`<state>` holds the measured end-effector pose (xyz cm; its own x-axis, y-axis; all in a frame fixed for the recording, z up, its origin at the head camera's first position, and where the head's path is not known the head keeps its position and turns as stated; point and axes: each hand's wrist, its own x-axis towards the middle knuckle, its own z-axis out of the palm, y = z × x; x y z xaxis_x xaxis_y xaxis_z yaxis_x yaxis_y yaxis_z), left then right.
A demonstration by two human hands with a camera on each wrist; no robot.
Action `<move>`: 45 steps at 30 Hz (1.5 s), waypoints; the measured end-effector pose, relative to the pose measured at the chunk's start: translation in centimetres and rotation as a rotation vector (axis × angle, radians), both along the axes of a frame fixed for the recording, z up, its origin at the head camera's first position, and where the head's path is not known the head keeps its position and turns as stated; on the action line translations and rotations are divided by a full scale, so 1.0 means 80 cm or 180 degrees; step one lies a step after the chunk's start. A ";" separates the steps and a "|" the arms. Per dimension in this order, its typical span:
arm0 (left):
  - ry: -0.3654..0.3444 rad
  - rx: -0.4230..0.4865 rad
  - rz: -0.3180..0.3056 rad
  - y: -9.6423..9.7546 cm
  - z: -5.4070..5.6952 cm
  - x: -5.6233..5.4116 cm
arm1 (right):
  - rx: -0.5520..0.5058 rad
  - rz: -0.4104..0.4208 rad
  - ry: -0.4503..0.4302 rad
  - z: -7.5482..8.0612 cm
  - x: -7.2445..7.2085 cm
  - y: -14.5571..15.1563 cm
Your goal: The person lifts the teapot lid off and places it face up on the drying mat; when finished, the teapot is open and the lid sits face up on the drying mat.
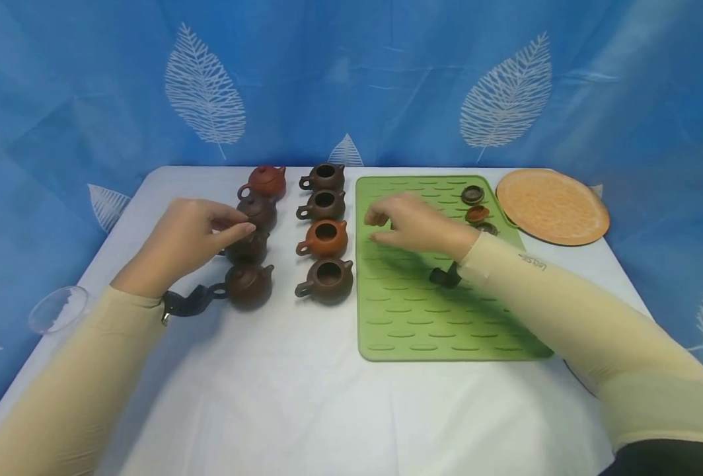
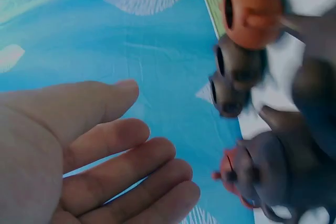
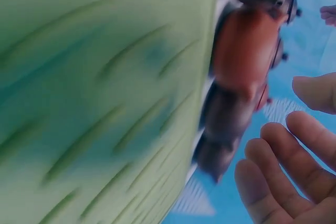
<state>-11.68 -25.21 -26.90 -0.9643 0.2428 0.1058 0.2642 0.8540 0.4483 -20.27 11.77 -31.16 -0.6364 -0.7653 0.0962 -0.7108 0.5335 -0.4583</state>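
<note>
My left hand [image 1: 193, 231] hovers by the left column of lidded teapots, its relaxed fingers holding nothing. That column has a red teapot [image 1: 266, 182] at the back and dark brown ones in front, with a brown teapot [image 1: 249, 287] nearest me. To its right stands a column of lidless pots: an orange teapot [image 1: 326, 239] and several dark brown ones, such as the front lidless teapot [image 1: 330, 280]. Above the green mat [image 1: 411, 330] my right hand [image 1: 411, 221] floats with loosely bent fingers, and nothing is in it. The left wrist view shows the left hand's fingers [image 2: 131, 171] apart from the pots.
Loose lids lie at the mat's back right, among them a dark lid [image 1: 472, 194] and an orange lid [image 1: 477, 214]. A round tan board [image 1: 554, 206] lies right of the mat. At the table's left edge is a clear round dish [image 1: 60, 309].
</note>
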 end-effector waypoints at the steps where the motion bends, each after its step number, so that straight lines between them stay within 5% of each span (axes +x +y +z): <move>1: -0.0003 -0.0011 0.0028 -0.005 -0.003 0.006 | 0.0007 0.0036 0.0008 0.000 0.000 -0.008; 9: -0.0114 0.0129 0.0268 -0.039 -0.038 0.053 | 0.0021 0.0289 0.0063 0.011 0.005 -0.070; 17: -0.0202 0.0320 0.0400 -0.056 -0.066 0.078 | -0.0119 0.0577 -0.0058 0.013 0.014 -0.120; 27: -0.0489 0.0586 0.0610 -0.069 -0.091 0.084 | 0.0292 0.0916 -0.0121 0.016 0.030 -0.182; 45: -0.0313 0.0788 0.0516 -0.074 -0.114 0.086 | 0.0587 0.1009 -0.0282 0.005 0.050 -0.228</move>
